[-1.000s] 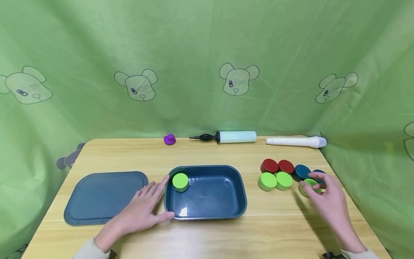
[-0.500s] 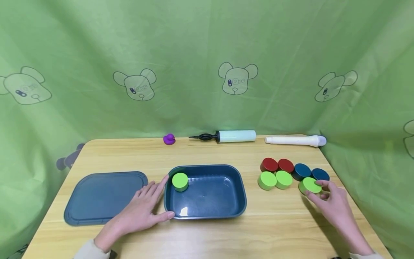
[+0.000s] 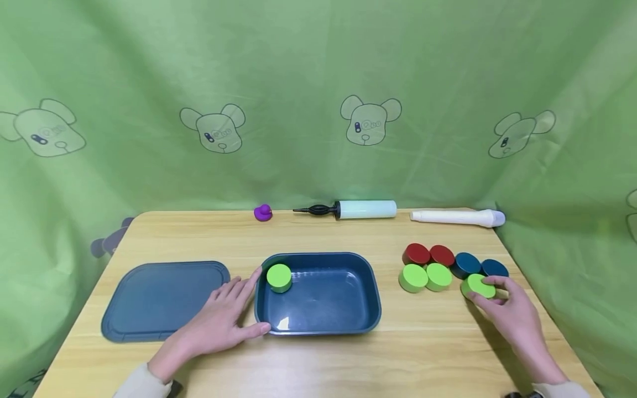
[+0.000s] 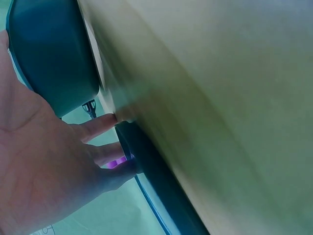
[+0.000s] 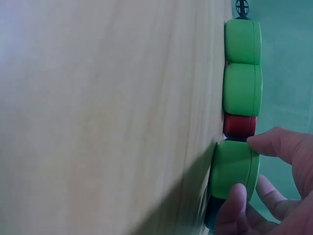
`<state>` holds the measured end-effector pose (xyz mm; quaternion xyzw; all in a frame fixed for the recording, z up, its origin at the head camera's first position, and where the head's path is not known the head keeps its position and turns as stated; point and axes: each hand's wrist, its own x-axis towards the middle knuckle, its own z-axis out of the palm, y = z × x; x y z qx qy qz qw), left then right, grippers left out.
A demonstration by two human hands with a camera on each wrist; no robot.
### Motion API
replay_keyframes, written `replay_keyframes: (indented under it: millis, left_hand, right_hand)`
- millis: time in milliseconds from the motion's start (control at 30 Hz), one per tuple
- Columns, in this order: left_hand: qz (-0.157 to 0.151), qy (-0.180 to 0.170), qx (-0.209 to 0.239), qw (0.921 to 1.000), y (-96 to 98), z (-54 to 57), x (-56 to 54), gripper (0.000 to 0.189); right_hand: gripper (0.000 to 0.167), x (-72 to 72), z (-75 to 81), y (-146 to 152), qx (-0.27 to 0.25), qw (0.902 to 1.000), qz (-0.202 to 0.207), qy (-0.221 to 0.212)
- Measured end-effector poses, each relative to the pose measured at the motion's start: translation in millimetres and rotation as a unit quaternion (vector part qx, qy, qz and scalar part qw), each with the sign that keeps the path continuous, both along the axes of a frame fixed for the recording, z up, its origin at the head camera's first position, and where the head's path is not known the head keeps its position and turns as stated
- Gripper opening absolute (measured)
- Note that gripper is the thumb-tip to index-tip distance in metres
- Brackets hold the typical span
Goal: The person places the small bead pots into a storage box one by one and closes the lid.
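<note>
We have one green block [image 3: 279, 278] in the blue box [image 3: 328, 304], far left; seven blocks [image 3: 439, 276] sit outside, right. Our right hand [image 3: 512, 318] pinches the rightmost green one [image 3: 476, 284]; our left hand [image 3: 219, 321], outstretched, touches the box.

Fills the foreground as a pale wood-grain table [image 3: 323, 365]. Carries along its far edge, in a row, a purple toy duck [image 3: 262, 213], a pale-barrelled hand pump [image 3: 367, 209] with a black nozzle [image 3: 319, 210], and a white microphone-shaped wand [image 3: 450, 217]. Holds at left a flat dark-blue lid [image 3: 164, 298] and, at centre, just apart from it, an open dark-blue plastic box [image 3: 325, 301]. Bears at right two dark-red cylinders [image 3: 416, 254], two lime-green cylinders [image 3: 413, 278] close in front of them, two navy cylinders [image 3: 466, 265] next along, and a third lime-green cylinder [image 3: 476, 286] just in front of the navy pair.
</note>
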<state>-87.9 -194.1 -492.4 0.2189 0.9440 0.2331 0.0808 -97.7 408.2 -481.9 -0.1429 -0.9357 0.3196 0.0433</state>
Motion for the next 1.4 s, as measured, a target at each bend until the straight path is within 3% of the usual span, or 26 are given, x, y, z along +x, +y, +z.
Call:
replay_keyframes:
  millis: [433, 733, 1133, 1400]
  left_hand:
    - [0.000, -0.003, -0.002, 1.0000, -0.9, 2.2, 0.9, 0.112]
    - [-0.005, 0.001, 0.002, 1.0000, -0.8, 5.5, 3.0, 0.110]
    - [-0.005, -0.001, -0.001, 1.0000, -0.4, 6.1, 1.7, 0.111]
    - [-0.006, 0.000, -0.005, 1.0000, -0.7, 6.3, 0.4, 0.110]
  right_hand:
    - [0.070, 14.0, 11.9, -5.9, -0.030, 0.9990, -0.022, -0.025]
    - [0.065, 19.4, 23.6, -16.3, -0.069, 0.9973, -0.025, -0.001]
    - [0.055, 21.2, 42.6, -60.1, -0.075, 0.9950, 0.028, 0.060]
    - [0.049, 13.0, 47.6, -97.0, -0.129, 0.9838, 0.080, 0.094]
